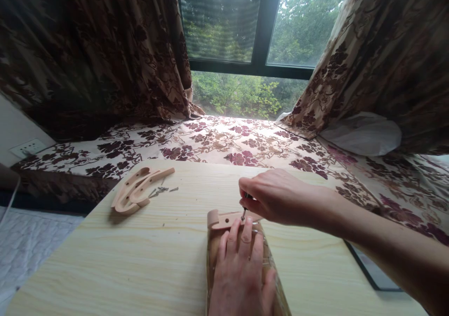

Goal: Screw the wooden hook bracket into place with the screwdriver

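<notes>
My right hand (271, 194) is closed around a small screwdriver (247, 196), most of its handle hidden in the fingers. The shaft points down, its tip at a screw hole in a pale curved wooden piece (219, 220). That piece lies across the far end of a brown block-like object (211, 255) wrapped in shiny clear film or tape. My left hand (240, 269) rests flat on top of this object, fingers stretched forward and fingertips touching the wooden piece near the screwdriver tip.
Further curved wooden pieces (131, 194) with holes lie at the table's far left, beside several loose screws (159, 192). A dark-edged flat object (373, 269) is at right, partly under my forearm. Beyond the wooden table (140, 260) is a floral-covered window ledge (224, 143).
</notes>
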